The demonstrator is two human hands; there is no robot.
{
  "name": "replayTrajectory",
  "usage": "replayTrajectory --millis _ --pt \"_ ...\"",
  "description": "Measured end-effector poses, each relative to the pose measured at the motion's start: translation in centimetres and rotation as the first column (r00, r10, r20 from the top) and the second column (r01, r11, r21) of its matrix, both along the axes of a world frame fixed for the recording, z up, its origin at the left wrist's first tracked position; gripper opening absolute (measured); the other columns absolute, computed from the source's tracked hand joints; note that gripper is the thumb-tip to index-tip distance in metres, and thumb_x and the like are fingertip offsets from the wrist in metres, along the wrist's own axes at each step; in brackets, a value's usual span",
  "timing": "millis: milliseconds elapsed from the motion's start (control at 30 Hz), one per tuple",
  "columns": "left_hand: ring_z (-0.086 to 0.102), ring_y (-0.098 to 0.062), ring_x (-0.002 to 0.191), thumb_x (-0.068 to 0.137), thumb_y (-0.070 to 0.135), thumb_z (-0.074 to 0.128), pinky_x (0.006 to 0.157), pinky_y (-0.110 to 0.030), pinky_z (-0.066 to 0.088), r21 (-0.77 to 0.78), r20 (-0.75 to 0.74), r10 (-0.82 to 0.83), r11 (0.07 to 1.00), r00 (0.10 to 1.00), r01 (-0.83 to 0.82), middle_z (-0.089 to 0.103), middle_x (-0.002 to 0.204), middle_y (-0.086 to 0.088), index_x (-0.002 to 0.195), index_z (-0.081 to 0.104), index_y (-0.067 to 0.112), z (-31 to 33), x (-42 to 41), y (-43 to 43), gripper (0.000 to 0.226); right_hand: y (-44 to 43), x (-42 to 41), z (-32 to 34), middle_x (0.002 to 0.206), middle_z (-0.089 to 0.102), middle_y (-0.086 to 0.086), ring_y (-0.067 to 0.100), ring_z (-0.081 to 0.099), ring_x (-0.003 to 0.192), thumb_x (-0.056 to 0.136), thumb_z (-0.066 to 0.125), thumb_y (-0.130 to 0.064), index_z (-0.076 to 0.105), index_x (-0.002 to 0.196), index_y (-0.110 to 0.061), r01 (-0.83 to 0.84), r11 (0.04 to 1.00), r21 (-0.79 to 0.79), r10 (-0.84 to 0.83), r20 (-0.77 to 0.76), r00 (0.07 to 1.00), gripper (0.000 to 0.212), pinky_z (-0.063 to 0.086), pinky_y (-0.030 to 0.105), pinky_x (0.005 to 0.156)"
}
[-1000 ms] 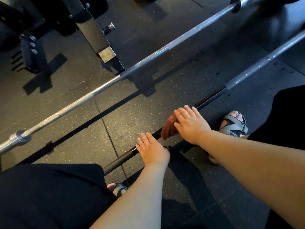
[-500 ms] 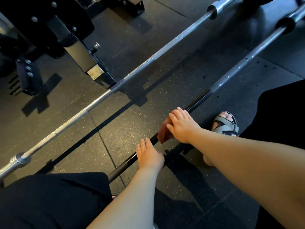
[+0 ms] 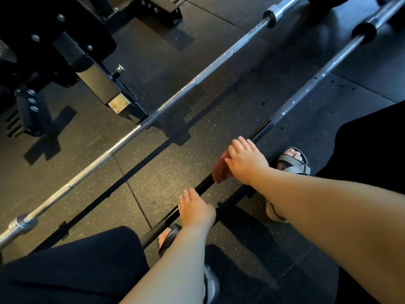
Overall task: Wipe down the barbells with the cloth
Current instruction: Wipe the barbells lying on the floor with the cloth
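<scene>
Two barbells lie side by side on the dark rubber floor, running from lower left to upper right. The near barbell (image 3: 291,106) has a black middle section and a grey far section. My right hand (image 3: 245,161) grips a reddish-brown cloth (image 3: 220,172) wrapped over the black part of this bar. My left hand (image 3: 195,209) grips the same bar a little lower down, its fingers curled over the shaft. The far barbell (image 3: 122,141) is silver and nothing touches it.
A black rack base (image 3: 103,84) with a metal end cap stands at the upper left, touching the far barbell's line. My sandalled feet (image 3: 292,161) sit just right of the near bar. Black clothing covers my knees at lower left and right.
My right hand has slid the cloth a little further up the black section of the near bar, away from my left hand. The camera has tilted, showing more of the far bar ends.
</scene>
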State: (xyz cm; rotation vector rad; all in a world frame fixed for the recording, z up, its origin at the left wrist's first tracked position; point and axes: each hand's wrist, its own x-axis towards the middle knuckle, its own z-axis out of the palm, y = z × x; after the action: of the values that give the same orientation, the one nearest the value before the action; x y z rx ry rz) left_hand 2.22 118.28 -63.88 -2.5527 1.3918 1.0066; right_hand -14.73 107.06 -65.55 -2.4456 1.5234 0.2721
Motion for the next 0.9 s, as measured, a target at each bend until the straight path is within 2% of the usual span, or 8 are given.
replayTrajectory --millis 100,300,433,533,600,700,733,900 --pt "0.007 -0.022 0.157 0.101 0.018 0.050 0.128 -0.042 0.009 -0.037 -0.026 -0.003 0.999 1.000 0.002 0.012 0.170 -0.003 0.162 0.017 0.015 -0.1 0.9 -0.8 0.069 -0.1 -0.8 0.1 0.168 0.013 0.017 0.044 0.001 0.155 0.108 0.041 -0.038 0.028 0.158 -0.012 0.035 0.999 -0.014 -0.035 -0.010 0.999 0.058 0.008 0.056 0.126" --pt "-0.005 -0.022 0.157 0.101 0.020 0.052 0.128 -0.042 0.002 -0.029 -0.036 -0.063 0.998 0.997 0.062 -0.002 0.171 -0.003 0.163 0.004 0.017 -0.3 0.4 -0.3 0.079 2.5 2.6 0.3 0.167 0.021 0.007 0.040 0.003 0.155 0.104 0.054 -0.036 0.040 0.155 -0.022 -0.256 0.966 -0.034 0.254 -0.051 0.966 0.055 -0.002 0.057 0.120" --pt "-0.001 -0.024 0.157 0.100 0.023 0.053 0.128 -0.043 0.001 -0.029 0.028 -0.125 0.992 0.992 0.126 0.003 0.171 -0.007 0.163 0.006 0.012 -1.0 0.2 -0.9 0.079 1.3 1.7 -0.5 0.169 0.015 0.004 0.030 0.002 0.157 0.109 0.038 -0.039 0.024 0.160 -0.022 -0.057 0.996 0.071 0.052 0.076 0.996 0.055 0.002 0.049 0.124" --pt "-0.002 -0.025 0.157 0.100 0.021 0.052 0.128 -0.044 0.000 -0.049 0.019 -0.152 0.987 0.988 0.152 0.002 0.171 -0.008 0.163 0.005 0.011 -0.8 -0.7 -1.5 0.079 1.1 1.3 0.1 0.171 0.006 0.004 0.031 -0.004 0.157 0.110 0.031 -0.042 0.015 0.163 -0.020 0.093 0.991 0.095 -0.096 0.026 0.995 0.059 -0.001 0.047 0.125" --pt "-0.002 -0.027 0.157 0.099 0.022 0.054 0.128 -0.044 0.001 -0.049 -0.007 -0.161 0.986 0.987 0.160 0.003 0.171 -0.009 0.162 0.006 0.010 -0.9 -1.5 -2.0 0.080 1.8 2.6 1.2 0.170 0.008 0.007 0.037 -0.005 0.156 0.109 0.038 -0.040 0.022 0.161 -0.019 0.007 0.994 0.106 -0.002 -0.044 0.999 0.058 -0.001 0.054 0.124" --pt "0.001 -0.030 0.157 0.099 0.032 0.058 0.128 -0.045 0.003 -0.072 0.007 -0.137 0.988 0.991 0.137 0.007 0.170 -0.011 0.162 0.010 0.011 -0.7 -2.6 -2.4 0.082 2.2 4.4 1.2 0.167 0.020 0.010 0.039 0.002 0.156 0.104 0.052 -0.035 0.038 0.155 -0.023 -0.358 0.932 0.058 0.362 -0.143 0.921 0.054 0.004 0.062 0.125" --pt "0.000 -0.030 0.157 0.100 0.034 0.057 0.128 -0.045 0.002 -0.077 0.012 -0.134 0.988 0.991 0.134 0.007 0.170 -0.011 0.162 0.010 0.010 -0.7 -2.9 -2.6 0.081 1.9 4.1 1.0 0.167 0.020 0.009 0.039 0.002 0.156 0.104 0.053 -0.035 0.037 0.155 -0.024 -0.396 0.916 0.060 0.401 -0.140 0.905 0.055 0.005 0.061 0.125" --pt "-0.011 -0.027 0.157 0.101 0.028 0.054 0.126 -0.043 -0.008 -0.103 0.076 -0.185 0.976 0.980 0.193 -0.006 0.170 -0.010 0.162 -0.002 0.009 -1.7 -3.9 -2.2 0.085 -0.1 -1.0 -0.9 0.170 0.007 0.005 0.034 -0.005 0.157 0.110 0.035 -0.040 0.022 0.161 -0.020 -0.051 0.999 -0.007 0.051 -0.044 0.998 0.056 0.000 0.053 0.125"
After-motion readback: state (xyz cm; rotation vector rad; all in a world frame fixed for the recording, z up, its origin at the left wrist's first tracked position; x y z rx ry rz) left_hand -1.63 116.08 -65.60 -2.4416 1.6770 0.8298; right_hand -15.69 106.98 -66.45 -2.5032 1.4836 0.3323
